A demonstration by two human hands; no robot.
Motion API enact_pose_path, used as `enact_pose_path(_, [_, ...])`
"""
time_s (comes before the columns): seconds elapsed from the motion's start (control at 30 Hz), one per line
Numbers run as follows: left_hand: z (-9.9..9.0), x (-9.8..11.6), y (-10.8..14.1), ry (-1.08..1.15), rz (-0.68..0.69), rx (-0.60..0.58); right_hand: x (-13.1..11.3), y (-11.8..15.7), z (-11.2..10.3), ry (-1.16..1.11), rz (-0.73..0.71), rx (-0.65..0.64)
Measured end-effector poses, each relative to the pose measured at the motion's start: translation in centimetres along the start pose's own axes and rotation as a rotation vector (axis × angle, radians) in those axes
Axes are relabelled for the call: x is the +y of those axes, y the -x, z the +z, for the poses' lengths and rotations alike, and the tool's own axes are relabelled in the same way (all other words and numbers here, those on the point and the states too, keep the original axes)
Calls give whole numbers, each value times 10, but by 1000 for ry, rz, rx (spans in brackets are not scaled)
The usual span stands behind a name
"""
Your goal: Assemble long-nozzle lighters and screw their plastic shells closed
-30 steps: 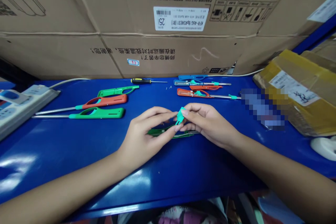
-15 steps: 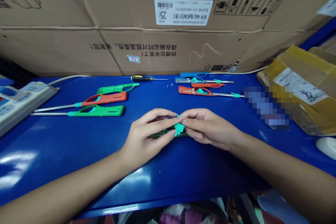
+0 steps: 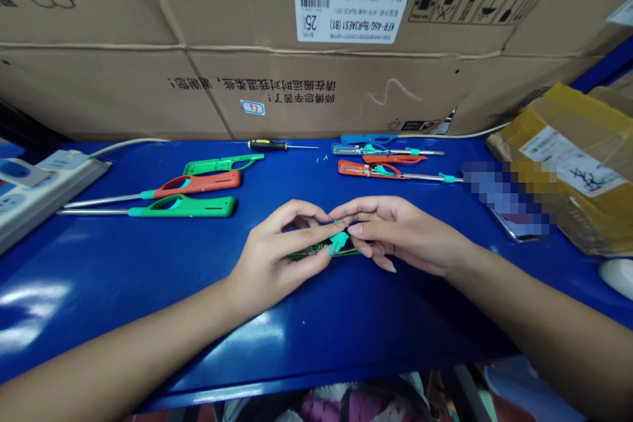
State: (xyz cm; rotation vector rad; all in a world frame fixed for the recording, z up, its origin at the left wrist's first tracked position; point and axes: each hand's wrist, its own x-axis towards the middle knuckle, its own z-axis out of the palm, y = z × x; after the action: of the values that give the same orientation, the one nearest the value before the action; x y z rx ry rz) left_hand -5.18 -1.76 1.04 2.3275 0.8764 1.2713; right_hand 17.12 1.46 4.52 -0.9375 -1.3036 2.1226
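Observation:
Between the fingertips and thumb of my left hand (image 3: pixel 277 247) is a small turquoise plastic part (image 3: pixel 339 241) with two short prongs. My right hand (image 3: pixel 395 231) is beside it on the right, its fingers apart; the thumb tip is just off the part and the index fingertip is near the left fingers. Under both hands a green lighter half-shell (image 3: pixel 309 252) shows in pieces, mostly hidden by the fingers. To the upper right lie an opened red lighter (image 3: pixel 351 169) and an opened blue lighter (image 3: pixel 346 150), with turquoise parts and metal rods visible.
At left lie a closed green lighter (image 3: pixel 208 206), a closed red lighter (image 3: pixel 212 180) and a green shell half (image 3: pixel 208 165). A screwdriver (image 3: pixel 267 145) is near the cardboard box (image 3: pixel 237 72). A power strip (image 3: pixel 44 191), a phone (image 3: pixel 509 204) and a taped parcel (image 3: pixel 568 165) flank the blue table.
My right thumb and fingers have loosened and drawn slightly right, off the turquoise part. My left hand still pinches it in nearly the same place.

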Motion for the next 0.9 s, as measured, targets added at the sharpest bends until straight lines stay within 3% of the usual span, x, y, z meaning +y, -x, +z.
enact_pose_path(0.37, [-5,-4,2,-93,150,-123,1,2,-1,153,-54,-34])
enact_pose_path(0.6, [-3,-3,2,-94,100,-34,3,3,-2,244,-205,96])
enact_pose_path(0.9, [-6,-4,3,-130,143,-15,4,1,8,349,-145,193])
